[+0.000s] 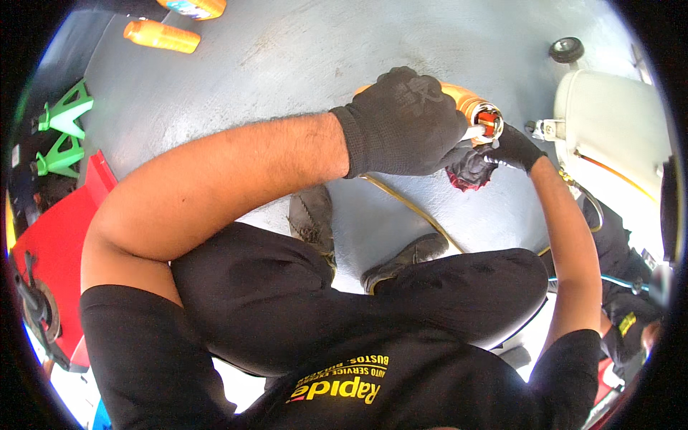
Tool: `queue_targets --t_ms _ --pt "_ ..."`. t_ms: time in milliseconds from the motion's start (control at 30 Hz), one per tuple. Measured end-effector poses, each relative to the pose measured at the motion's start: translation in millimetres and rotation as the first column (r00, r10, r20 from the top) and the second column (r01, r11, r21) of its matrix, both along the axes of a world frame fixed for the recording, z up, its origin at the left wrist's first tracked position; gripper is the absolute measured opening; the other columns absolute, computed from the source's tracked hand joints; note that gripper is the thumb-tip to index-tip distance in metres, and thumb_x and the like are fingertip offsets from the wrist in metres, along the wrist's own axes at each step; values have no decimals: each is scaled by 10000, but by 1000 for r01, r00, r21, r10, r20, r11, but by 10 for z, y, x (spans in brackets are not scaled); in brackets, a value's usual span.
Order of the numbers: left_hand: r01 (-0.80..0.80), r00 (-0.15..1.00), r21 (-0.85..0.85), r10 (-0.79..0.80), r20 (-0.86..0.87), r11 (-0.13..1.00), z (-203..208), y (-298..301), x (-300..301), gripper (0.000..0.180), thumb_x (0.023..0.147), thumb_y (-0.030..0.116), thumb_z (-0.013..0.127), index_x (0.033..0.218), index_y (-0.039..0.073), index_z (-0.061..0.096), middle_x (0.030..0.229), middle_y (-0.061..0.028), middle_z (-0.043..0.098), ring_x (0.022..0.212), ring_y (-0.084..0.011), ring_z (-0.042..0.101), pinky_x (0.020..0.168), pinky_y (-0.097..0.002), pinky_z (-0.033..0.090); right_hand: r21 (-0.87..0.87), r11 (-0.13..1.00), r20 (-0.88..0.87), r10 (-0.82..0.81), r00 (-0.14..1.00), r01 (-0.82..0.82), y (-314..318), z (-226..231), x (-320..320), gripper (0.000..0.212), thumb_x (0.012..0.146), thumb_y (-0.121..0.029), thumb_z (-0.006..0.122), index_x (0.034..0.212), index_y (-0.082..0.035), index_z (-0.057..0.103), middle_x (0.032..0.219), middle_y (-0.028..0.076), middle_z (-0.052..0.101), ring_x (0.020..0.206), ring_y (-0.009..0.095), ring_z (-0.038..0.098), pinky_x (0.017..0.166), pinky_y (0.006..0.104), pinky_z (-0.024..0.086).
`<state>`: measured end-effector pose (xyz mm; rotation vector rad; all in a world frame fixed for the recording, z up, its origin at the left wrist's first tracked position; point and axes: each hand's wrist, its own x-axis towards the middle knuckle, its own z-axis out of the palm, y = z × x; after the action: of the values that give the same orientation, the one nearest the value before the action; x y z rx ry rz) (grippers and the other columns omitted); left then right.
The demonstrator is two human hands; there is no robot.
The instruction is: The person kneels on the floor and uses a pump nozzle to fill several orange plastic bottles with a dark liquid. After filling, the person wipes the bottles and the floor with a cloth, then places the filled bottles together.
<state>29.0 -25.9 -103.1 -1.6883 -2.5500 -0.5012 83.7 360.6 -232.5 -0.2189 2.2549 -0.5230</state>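
Note:
My left hand, in a black knit glove, is closed around a pale, thin rod. The rod's tip reaches the round mouth of an orange container, where something reddish-orange and metallic shows. Much of the container is hidden behind my left glove. My right hand, also gloved in black, is at the mouth's lower right with fingers bent against the rim; its grip is partly hidden. Just below the two hands is a crumpled dark thing with a red edge, whose kind I cannot make out.
Two orange bottles are on the grey floor at the far left. Green stands and a red metal piece are at left. A white tank with a wheel stands right. A yellowish hose runs between my shoes. Another person is at far right.

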Motion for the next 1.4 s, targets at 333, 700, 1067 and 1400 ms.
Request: queue_targets --t_ms 333,700,1067,1400 --pt "15 999 58 -18 45 998 -1 -5 -17 422 1007 485 669 869 96 757 673 -93 678 662 -275 695 660 -462 556 284 911 -225 -240 944 299 -392 -979 774 794 866 -439 766 1491 -40 481 1434 276 563 1391 477 525 1112 559 488" --pt "120 989 45 -124 80 992 21 -7 -116 445 1012 457 663 802 78 765 615 -104 659 563 -280 635 809 -442 527 364 868 -352 -209 912 339 -376 -1454 980 818 916 -552 709 1503 -36 468 1473 254 505 1380 458 520 1149 562 428" --pt "123 982 80 -133 136 989 27 -5 -132 345 980 405 708 865 88 781 613 -97 651 593 -285 651 796 -439 522 560 775 -275 -157 949 291 -795 -1097 895 798 941 -556 657 1525 -42 483 1487 250 486 1409 450 463 1181 559 360" --pt "118 991 178 -127 37 977 -62 -2 -147 493 1006 503 641 770 88 763 589 -90 645 572 -256 646 837 -439 484 529 768 -298 -232 926 362 -776 -1257 899 846 951 -497 627 1586 13 398 1575 286 426 1509 466 364 1234 559 294"
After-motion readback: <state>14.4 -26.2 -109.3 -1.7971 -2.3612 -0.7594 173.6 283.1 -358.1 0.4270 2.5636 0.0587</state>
